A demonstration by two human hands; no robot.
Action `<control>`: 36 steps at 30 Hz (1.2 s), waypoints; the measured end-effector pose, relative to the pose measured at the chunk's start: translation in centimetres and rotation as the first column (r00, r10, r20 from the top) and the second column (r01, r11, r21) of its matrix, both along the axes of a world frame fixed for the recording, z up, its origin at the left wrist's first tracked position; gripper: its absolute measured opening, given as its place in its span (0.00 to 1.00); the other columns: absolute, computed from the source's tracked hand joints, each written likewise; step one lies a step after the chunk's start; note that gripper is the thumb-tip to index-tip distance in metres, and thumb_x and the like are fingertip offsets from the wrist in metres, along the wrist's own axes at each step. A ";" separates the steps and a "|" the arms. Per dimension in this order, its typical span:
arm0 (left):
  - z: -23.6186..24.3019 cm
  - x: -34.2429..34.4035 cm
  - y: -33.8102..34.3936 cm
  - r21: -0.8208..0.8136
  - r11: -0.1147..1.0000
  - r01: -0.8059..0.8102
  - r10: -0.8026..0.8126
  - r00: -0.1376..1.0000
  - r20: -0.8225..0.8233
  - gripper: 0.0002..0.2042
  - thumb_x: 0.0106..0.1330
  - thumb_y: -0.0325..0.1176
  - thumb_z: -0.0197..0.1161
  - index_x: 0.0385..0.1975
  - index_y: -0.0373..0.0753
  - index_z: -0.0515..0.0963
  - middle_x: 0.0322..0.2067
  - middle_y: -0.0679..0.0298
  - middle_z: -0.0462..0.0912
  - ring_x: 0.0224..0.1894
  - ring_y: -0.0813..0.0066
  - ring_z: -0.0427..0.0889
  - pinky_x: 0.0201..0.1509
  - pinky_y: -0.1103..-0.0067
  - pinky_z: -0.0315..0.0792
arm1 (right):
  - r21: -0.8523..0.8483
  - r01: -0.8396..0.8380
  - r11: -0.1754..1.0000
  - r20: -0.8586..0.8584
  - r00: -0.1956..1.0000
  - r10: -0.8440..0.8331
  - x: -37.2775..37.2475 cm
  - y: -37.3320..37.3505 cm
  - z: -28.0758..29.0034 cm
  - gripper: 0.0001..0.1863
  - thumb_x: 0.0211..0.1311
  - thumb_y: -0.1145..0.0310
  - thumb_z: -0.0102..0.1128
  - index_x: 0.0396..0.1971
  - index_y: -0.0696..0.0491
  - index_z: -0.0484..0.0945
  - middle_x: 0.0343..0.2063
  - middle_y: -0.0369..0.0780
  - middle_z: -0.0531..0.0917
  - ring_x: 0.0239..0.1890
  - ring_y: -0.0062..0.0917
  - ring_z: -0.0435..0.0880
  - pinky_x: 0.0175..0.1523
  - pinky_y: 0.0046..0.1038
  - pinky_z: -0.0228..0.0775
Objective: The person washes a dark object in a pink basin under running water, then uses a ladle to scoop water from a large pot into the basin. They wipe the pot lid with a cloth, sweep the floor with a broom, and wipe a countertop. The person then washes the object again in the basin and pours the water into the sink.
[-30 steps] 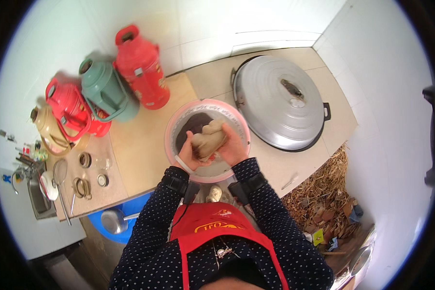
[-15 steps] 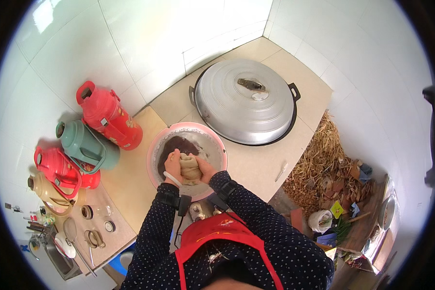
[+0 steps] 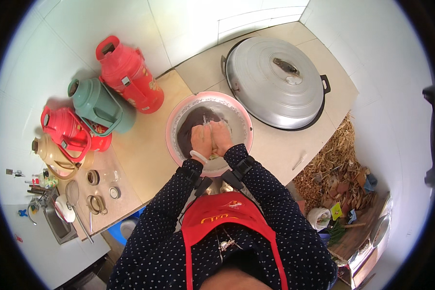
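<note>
A pink-rimmed enamel basin (image 3: 170, 126) with a patterned inner edge stands on the counter in front of me, a dark patch across its bottom. Over it, my left hand (image 3: 201, 139) and my right hand (image 3: 220, 136) press against each other, fingers curled around a pale beige, folded lump that looks like wet cloth. Most of that lump is hidden by the fingers. A white band (image 3: 198, 156) circles my left wrist.
A large domed metal lid (image 3: 270, 82) covers a black-handled pan at the back right. Several vacuum flasks, including a tall red one (image 3: 135, 79), line the left wall. Jars and a strainer (image 3: 72, 193) lie near-left. Straw (image 3: 331, 164) is heaped beyond the counter's right edge.
My hands have closed together more tightly, hiding most of the beige cloth. The whole view has shifted, so the counter items appear farther right and higher.
</note>
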State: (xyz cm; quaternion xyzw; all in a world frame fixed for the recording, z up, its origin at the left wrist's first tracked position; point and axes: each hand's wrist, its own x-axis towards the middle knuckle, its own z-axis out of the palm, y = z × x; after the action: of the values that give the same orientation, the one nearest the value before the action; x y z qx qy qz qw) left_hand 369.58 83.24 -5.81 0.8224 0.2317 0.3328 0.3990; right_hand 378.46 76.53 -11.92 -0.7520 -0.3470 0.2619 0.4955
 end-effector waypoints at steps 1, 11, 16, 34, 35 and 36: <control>-0.3 0.0 0.0 -0.199 0.978 -0.056 0.051 0.998 -0.031 0.12 0.65 0.35 0.51 0.27 0.32 0.74 0.30 0.51 0.74 0.37 0.53 0.71 0.44 0.66 0.66 | -0.017 0.001 1.000 -0.012 1.000 -0.002 -0.3 0.0 0.6 0.36 0.24 0.65 0.74 0.41 0.55 0.67 0.39 0.44 0.72 0.46 0.39 0.70 0.50 0.31 0.66; -3.3 0.1 1.3 -0.833 0.507 -0.221 -0.045 0.959 -0.281 0.13 0.66 0.39 0.54 0.36 0.34 0.75 0.30 0.59 0.78 0.30 0.68 0.78 0.37 0.73 0.73 | -0.012 0.295 0.955 -0.012 0.955 -0.296 -3.0 -1.1 7.7 0.13 0.61 0.63 0.50 0.30 0.58 0.66 0.24 0.53 0.73 0.31 0.48 0.73 0.38 0.39 0.65; -3.5 0.6 3.6 -0.856 0.370 -0.362 -0.264 0.842 -0.471 0.31 0.63 0.58 0.54 0.49 0.32 0.73 0.39 0.54 0.78 0.34 0.66 0.79 0.33 0.71 0.74 | -0.032 0.186 0.982 0.099 0.978 -0.182 -2.4 -3.6 8.1 0.15 0.61 0.61 0.51 0.36 0.58 0.67 0.32 0.54 0.75 0.36 0.48 0.76 0.39 0.41 0.66; -3.3 0.6 2.6 0.113 0.708 0.697 -0.138 0.293 -0.946 0.24 0.54 0.41 0.64 0.53 0.50 0.73 0.61 0.57 0.62 0.61 0.52 0.61 0.58 0.59 0.63 | -0.707 0.171 0.686 0.487 0.821 0.298 -1.6 -4.2 1.2 0.23 0.57 0.63 0.48 0.51 0.56 0.74 0.64 0.54 0.55 0.62 0.50 0.61 0.61 0.48 0.57; -3.6 1.0 3.1 0.159 0.649 0.744 -0.166 0.343 -0.924 0.24 0.53 0.42 0.65 0.53 0.46 0.73 0.57 0.55 0.68 0.59 0.55 0.66 0.58 0.64 0.65 | -0.708 0.090 0.700 0.397 0.871 0.289 -1.3 -4.1 1.3 0.23 0.57 0.64 0.47 0.51 0.58 0.74 0.64 0.56 0.53 0.61 0.53 0.61 0.62 0.47 0.57; -3.6 1.3 3.6 0.211 0.588 0.781 -0.163 0.370 -0.915 0.25 0.53 0.42 0.67 0.52 0.43 0.74 0.53 0.53 0.73 0.56 0.58 0.71 0.57 0.68 0.67 | -0.696 0.068 0.715 0.320 0.920 0.225 -1.0 -4.0 1.5 0.23 0.57 0.63 0.47 0.51 0.58 0.73 0.63 0.56 0.56 0.61 0.51 0.62 0.61 0.46 0.58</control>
State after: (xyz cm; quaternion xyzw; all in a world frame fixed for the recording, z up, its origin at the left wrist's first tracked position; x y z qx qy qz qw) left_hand 370.89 86.84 -9.45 0.9834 -0.0035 -0.1792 0.0264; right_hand 377.44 72.49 -10.45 -0.9026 -0.3450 0.2421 0.0875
